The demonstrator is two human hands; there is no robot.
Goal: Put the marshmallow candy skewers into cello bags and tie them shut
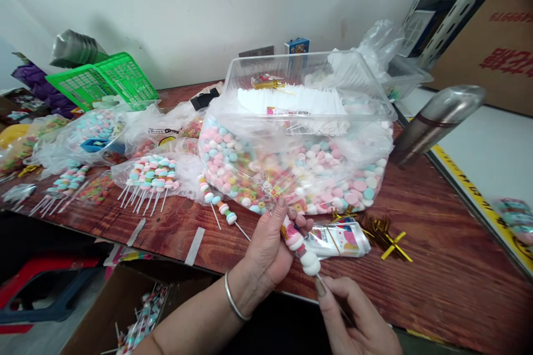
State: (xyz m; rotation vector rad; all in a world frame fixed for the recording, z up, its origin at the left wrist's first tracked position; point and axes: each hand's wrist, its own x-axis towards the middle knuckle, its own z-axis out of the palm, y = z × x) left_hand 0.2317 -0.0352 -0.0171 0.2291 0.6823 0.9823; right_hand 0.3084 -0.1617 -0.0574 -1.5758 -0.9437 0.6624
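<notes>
A marshmallow candy skewer (308, 262) with white and pink pieces is tilted between my hands, its upper part inside a printed clear wrapper (265, 184). My left hand (266, 249), with a silver bangle at the wrist, is closed around the wrapped part. Below the lowest white marshmallow, my right hand (353, 313) pinches the white stick. Just beyond my fingers lies a banded stack of clear printed wrappers (345, 239), with gold twist ties (393, 244) beside it. Two unwrapped skewers (219, 199) rest left of my left hand.
A big bag of marshmallows and gummy rings (350, 177) supports a clear tub of white sticks (291, 101). Finished-looking skewers (152, 172) lie in a row at left, near green baskets (120, 80). A steel flask (441, 122) stands right. Below is a carton (100, 310) of wrapped skewers.
</notes>
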